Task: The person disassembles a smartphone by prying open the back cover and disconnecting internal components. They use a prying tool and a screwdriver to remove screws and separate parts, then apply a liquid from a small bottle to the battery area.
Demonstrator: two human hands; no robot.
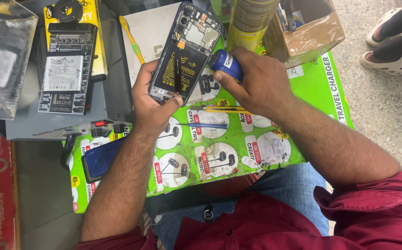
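We saw the left hand (152,104) gripping the opened phone (182,55) by its lower edge, tilted up above the green worktop (275,120), its black battery exposed. The right hand (256,83) was closed around a small blue bottle (226,64), pressed just beside the phone's right edge. A blue screwdriver (208,125) lay below them.

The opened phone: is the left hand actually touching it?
Touching. The head view shows the left hand wrapped around the opened phone, thumb pressed on its lower edge.

Dark red shirt, sleeves rolled above elbows, blue jeans, bare forearms
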